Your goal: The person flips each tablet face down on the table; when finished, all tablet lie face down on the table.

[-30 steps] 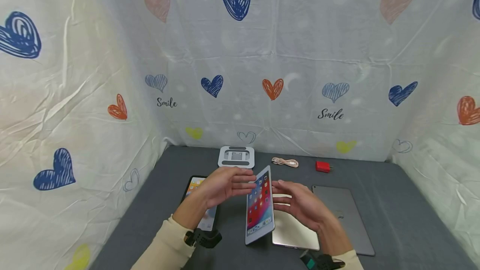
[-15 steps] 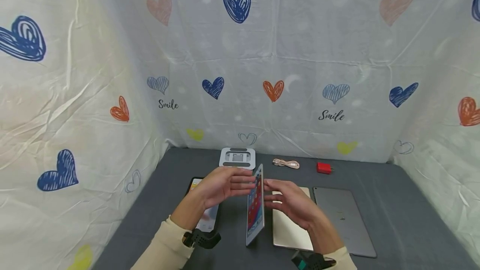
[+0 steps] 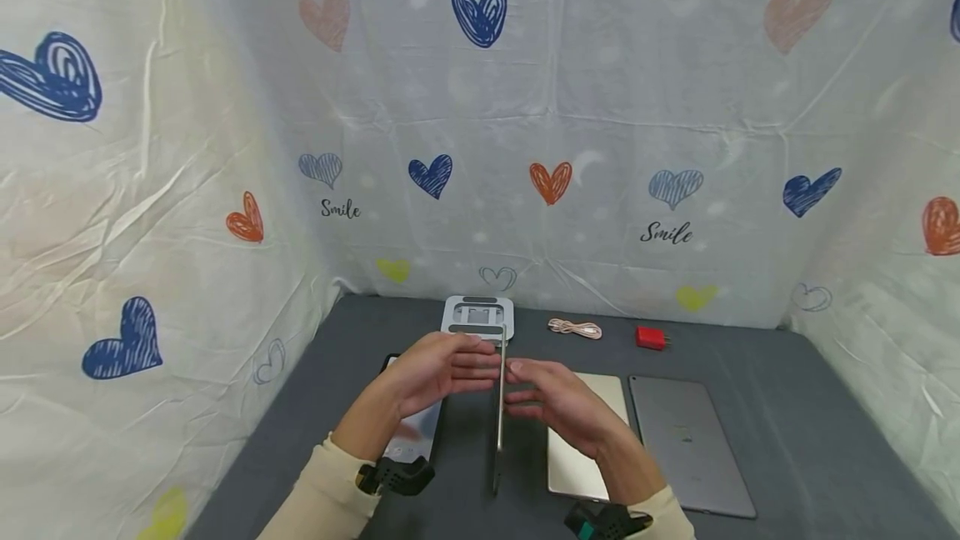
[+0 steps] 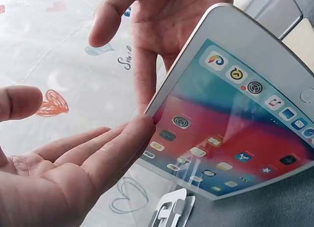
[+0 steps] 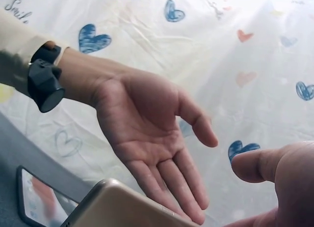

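Observation:
A tablet [image 3: 501, 415] with a gold back stands upright on its edge on the dark cloth, seen nearly edge-on in the head view. Its lit screen, full of app icons, faces my left hand [image 3: 435, 375]. That hand's straight fingers touch the screen side near the edge in the left wrist view. On the other side is my right hand [image 3: 566, 407], its extended fingers at the tablet's back; their exact contact is hard to see. Neither hand curls round the tablet. A lit tablet [image 3: 416, 432] lies partly hidden under my left forearm.
A gold tablet [image 3: 577, 461] and a grey tablet [image 3: 690, 440] lie face down on the right. Along the back sit a white-grey stand [image 3: 478, 315], a coiled cable [image 3: 575, 328] and a red charger plug [image 3: 651, 338]. A heart-printed curtain [image 3: 600, 265] surrounds the table.
The standing tablet has turned from showing its screen obliquely to nearly edge-on. My right hand has moved left with it, uncovering more of the gold tablet; my left hand has shifted only slightly.

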Available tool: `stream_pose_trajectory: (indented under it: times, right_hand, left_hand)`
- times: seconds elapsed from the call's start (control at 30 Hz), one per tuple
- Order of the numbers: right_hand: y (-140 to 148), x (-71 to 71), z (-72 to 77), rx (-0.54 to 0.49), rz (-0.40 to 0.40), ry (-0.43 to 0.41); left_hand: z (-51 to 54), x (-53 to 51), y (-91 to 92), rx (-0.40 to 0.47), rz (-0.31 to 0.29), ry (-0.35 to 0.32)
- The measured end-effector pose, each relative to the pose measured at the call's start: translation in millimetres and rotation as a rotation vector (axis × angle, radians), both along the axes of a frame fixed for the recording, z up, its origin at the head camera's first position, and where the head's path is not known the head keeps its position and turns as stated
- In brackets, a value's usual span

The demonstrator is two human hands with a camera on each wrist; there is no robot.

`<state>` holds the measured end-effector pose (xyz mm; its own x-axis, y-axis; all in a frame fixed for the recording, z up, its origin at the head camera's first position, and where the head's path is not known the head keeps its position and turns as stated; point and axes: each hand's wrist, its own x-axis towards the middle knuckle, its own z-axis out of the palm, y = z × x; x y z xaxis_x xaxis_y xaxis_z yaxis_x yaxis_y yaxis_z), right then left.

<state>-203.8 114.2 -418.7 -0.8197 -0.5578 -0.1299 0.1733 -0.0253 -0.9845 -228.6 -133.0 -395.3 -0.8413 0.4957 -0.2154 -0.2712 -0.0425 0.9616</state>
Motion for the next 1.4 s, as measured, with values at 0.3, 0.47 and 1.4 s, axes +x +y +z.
stream_pose_trajectory:
  times: [0.3,0.47,1.4]
  right_hand:
    - [-12.1,-0.9,-3.1,-0.006,0.029,-0.001]
    - [-13.0,-2.3,-8.8,-0.01,0.026,-0.01]
    - [16.3,1.4,-59.5,0.001,-0.027,-0.168]
  left_hand:
    - [-1.9,4.9,-13.6,-0.015,0.056,-0.006]
    - [-3.4,5.8,-19.7,-0.001,0.08,-0.011]
    - [-23.0,2.1,-48.6,-0.139,0.238,-0.118]
